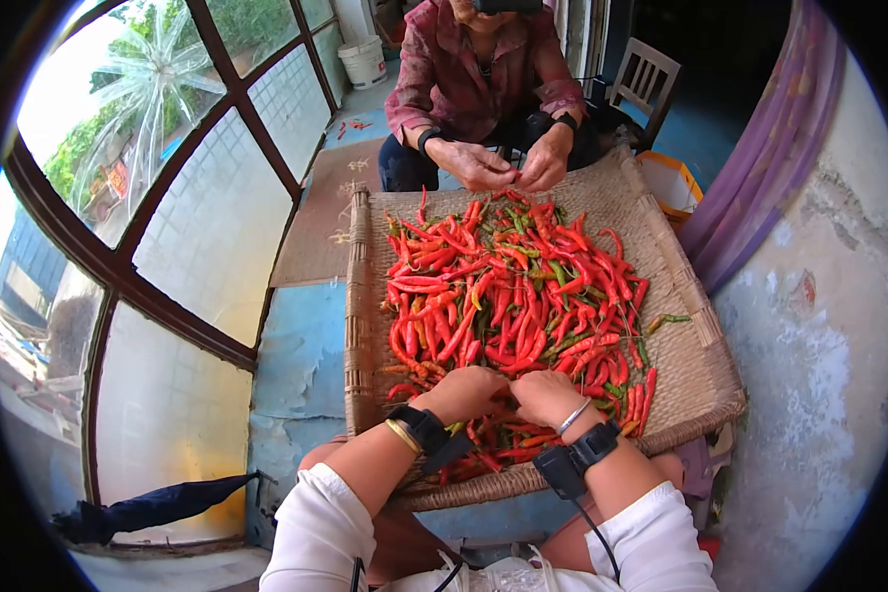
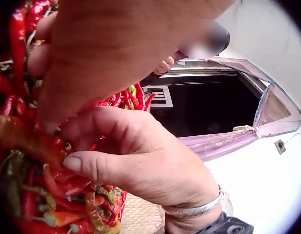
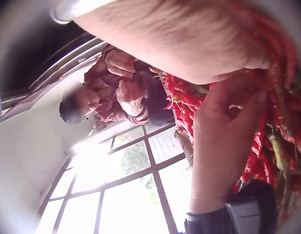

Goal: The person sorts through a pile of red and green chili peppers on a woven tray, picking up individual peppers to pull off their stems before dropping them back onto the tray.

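Note:
A heap of red chili peppers (image 1: 503,306), with some green ones mixed in, covers much of a woven tray (image 1: 686,355). At its near edge my left hand (image 1: 471,392) and right hand (image 1: 550,400) meet, knuckles up, low over the heap. In the left wrist view, a red chili pepper (image 2: 31,139) lies between them. My left fingers pinch it from above, while my right thumb and forefinger hold its end. The right wrist view shows the left hand (image 3: 221,141) bent in toward the same spot, with the right palm partly covering it.
Across the tray another person (image 1: 483,89) sits, both hands together over the far edge. Paned windows (image 1: 207,217) line the left side. On the right are a rough wall (image 1: 809,385), a purple curtain (image 1: 760,148), an orange-rimmed bin (image 1: 673,185) and a wooden chair (image 1: 646,84).

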### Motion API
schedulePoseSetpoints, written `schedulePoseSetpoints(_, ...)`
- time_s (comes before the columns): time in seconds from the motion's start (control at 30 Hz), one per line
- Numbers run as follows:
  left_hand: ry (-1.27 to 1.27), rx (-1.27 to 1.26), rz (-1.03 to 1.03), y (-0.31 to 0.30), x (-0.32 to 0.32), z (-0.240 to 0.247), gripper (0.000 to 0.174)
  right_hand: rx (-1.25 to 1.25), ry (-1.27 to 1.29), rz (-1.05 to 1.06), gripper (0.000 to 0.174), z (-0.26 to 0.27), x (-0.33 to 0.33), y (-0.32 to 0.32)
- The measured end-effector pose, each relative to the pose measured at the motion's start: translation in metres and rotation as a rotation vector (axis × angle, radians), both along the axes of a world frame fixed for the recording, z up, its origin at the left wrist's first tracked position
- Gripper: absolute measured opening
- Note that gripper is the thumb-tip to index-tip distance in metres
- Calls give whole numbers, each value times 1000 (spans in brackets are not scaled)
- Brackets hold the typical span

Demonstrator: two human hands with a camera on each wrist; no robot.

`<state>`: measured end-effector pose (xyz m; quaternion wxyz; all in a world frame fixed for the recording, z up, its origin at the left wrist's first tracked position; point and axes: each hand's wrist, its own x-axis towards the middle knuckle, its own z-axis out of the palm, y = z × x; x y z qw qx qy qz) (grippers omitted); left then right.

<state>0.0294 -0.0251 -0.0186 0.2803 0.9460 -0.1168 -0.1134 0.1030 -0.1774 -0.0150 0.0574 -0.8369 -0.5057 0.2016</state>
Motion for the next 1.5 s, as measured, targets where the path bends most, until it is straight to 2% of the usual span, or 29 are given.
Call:
schedulePoseSetpoints(0.1,-40,-38,-24,0,-1,-4,26,-103,8,3,15,4,0,2)
schedulePoseSetpoints(0.2,-42,-116,-8,3,2,-13,25,52,61,-48,11,16,5,6)
schedulePoseSetpoints(0.23,-13,-174,18,2,3,4,23,237,187,-115,11,14,10,5)
schedulePoseSetpoints(0.27,343,-474,200,1,0,24,18,420,314,-184,12,12,14,5)
schedulePoseSetpoints(0.3,341,-472,206,3,1,23,18,558,341,-249,11,14,15,5)
schedulePoseSetpoints(0.37,421,-810,286,2,3,19,19,752,583,-428,9,23,15,6)
schedulePoseSetpoints(0.4,407,-735,255,3,3,22,20,737,746,-557,9,31,15,5)
schedulePoseSetpoints(0.43,408,-734,260,4,1,26,20,841,849,-582,10,25,18,6)
schedulePoseSetpoints(0.5,443,-682,217,3,2,34,21,904,859,-632,14,30,22,3)
schedulePoseSetpoints(0.53,459,-744,247,4,2,31,22,904,857,-635,14,33,22,3)
schedulePoseSetpoints(0.6,448,-732,277,10,4,34,24,1036,952,-758,18,37,20,4)
schedulePoseSetpoints(0.63,439,-720,310,15,6,36,26,1099,940,-794,24,36,21,5)
schedulePoseSetpoints(0.7,319,-878,581,28,9,43,28,1008,833,-777,30,41,21,3)
schedulePoseSetpoints(0.73,209,-1083,616,38,10,49,29,935,760,-730,31,29,26,3)
schedulePoseSetpoints(0.77,94,-1285,649,45,11,52,30,835,631,-668,26,19,28,2)
schedulePoseSetpoints(0.83,-64,-1683,939,50,20,47,32,630,133,-412,21,14,27,1)
schedulePoseSetpoints(0.87,-72,-1664,892,52,17,46,28,452,67,-394,22,15,24,1)
schedulePoseSetpoints(0.9,-67,-1666,895,51,16,43,28,448,69,-395,22,15,22,-1)
schedulePoseSetpoints(0.97,128,-1096,769,49,16,31,35,242,16,-284,27,15,19,-2)
schedulePoseSetpoints(1.0,113,-851,686,44,18,18,38,245,26,-244,33,9,20,-3)
schedulePoseSetpoints(1.03,114,-853,686,39,17,11,38,244,25,-244,33,6,20,-2)
schedulePoseSetpoints(1.1,-454,96,516,32,13,4,42,280,27,-183,36,2,19,-2)
schedulePoseSetpoints(1.17,-401,78,564,30,12,4,47,296,34,-158,37,-7,20,-1)
schedulePoseSetpoints(1.23,-274,109,642,33,12,2,40,315,41,-132,38,-8,20,-1)
schedulePoseSetpoints(1.27,-274,110,642,34,12,2,40,268,31,-128,36,-6,19,0)
schedulePoseSetpoints(1.33,-90,98,518,36,12,10,30,224,21,-125,33,-6,18,0)
schedulePoseSetpoints(1.5,-170,35,473,30,12,13,26,151,-81,-79,12,-10,20,-2)
